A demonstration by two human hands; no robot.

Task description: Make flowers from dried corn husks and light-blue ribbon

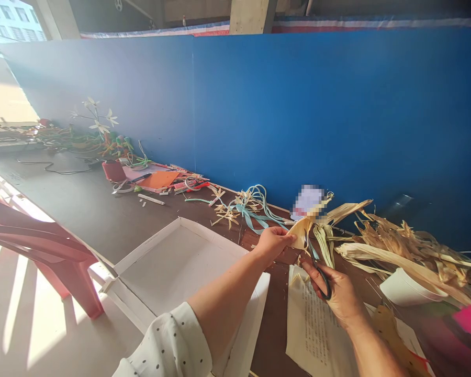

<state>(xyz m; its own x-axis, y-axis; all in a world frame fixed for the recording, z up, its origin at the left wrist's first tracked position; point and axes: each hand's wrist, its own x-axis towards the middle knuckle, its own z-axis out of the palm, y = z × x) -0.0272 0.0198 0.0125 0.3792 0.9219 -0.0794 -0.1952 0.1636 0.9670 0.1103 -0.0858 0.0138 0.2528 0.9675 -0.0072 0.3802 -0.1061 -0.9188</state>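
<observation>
My left hand (275, 243) pinches a dried corn husk (301, 230), a pale yellow leaf-like strip, over the table. In my right hand (339, 293) is a pair of scissors (324, 283) with black handles, my fingers through the loops. The blades point up at the husk's lower edge; whether they touch it I cannot tell. Below both hands lies a printed paper sheet (317, 327), with small cut husk pieces (300, 276) near its top. Another greenish husk strip (326, 245) lies just behind the scissors.
A heap of dried husks (406, 235) and a white cup (410, 288) are on the right. An open white box (168, 267) lies at left. Husk flowers (230, 214), teal cords (259, 196) and orange paper (159, 180) line the blue partition (317, 110). A red chair (58, 251) stands lower left.
</observation>
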